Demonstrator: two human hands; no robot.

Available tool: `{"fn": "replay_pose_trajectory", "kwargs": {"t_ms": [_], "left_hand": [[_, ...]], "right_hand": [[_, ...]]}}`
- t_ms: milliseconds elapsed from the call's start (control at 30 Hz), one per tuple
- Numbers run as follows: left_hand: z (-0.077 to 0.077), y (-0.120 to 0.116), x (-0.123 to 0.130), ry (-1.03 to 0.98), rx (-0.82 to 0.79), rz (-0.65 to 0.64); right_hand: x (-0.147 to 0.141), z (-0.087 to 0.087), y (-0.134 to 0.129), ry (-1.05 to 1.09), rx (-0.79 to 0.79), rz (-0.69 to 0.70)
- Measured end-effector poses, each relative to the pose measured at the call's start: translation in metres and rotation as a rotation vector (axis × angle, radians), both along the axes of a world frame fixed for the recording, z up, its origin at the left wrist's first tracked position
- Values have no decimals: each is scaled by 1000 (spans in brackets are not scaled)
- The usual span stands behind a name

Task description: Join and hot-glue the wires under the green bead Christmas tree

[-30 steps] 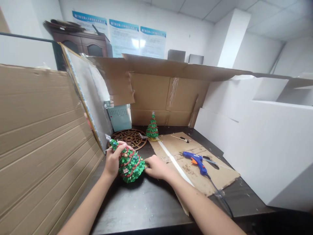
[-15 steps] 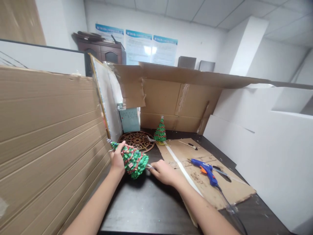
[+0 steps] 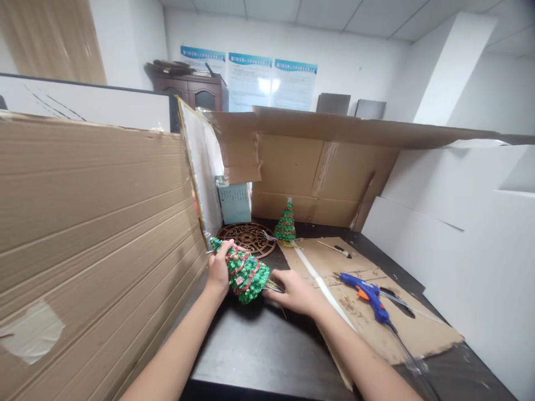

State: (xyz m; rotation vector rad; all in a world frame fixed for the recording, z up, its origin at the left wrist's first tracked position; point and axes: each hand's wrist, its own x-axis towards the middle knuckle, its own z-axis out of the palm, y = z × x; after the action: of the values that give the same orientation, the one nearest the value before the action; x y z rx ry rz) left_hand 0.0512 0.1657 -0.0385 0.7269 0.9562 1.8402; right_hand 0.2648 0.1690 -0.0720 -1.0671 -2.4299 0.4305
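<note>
My left hand (image 3: 219,268) is closed round the upper part of a small green Christmas tree (image 3: 249,279) with red garland. The tree lies tilted, its star tip to the left and its base to the right. At the base my right hand (image 3: 296,292) has its thumb and fingers closed on a bundle of thin wires (image 3: 273,286). A second small Christmas tree (image 3: 286,223) stands upright farther back, with pale and yellow wires around its foot.
A blue glue gun (image 3: 370,295) and a brush (image 3: 336,248) lie on a cardboard sheet (image 3: 401,345) at the right. Behind the hands is a round openwork mat (image 3: 251,239) near a pale blue box (image 3: 235,203). Cardboard walls (image 3: 83,239) enclose the dark table (image 3: 259,345).
The camera view has swung slightly left. My right hand has opened its grip somewhat wider, and more of the wires show at the tree's base. My left hand keeps its hold.
</note>
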Motion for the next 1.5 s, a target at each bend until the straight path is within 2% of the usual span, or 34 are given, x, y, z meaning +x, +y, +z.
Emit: {"fn": "replay_pose_trajectory", "kwargs": {"t_ms": [133,267,500,667,1133,1367,1500], "left_hand": [[-3,4,-2,-34,-24,31],[-7,8,-6,-62,-46,74],[-4,6,-3,-64,-51,79],[-4,8,-3,-68,-56,84],[-7,6,-5,-35,-11,110],[-9,7,-5,-21,17,102],[-9,6,-3,-21,18,85]], "right_hand": [[-1,8,-4,211,124,38],[-5,5,-6,254,191,75],[-13,-4,-4,210,144,66],[-11,-3,-2,203,130,36],[-7,-1,-4,130,88,84],[-9,-3,-4,332,-79,-52],[-9,0,-5,350,-87,-84]]}}
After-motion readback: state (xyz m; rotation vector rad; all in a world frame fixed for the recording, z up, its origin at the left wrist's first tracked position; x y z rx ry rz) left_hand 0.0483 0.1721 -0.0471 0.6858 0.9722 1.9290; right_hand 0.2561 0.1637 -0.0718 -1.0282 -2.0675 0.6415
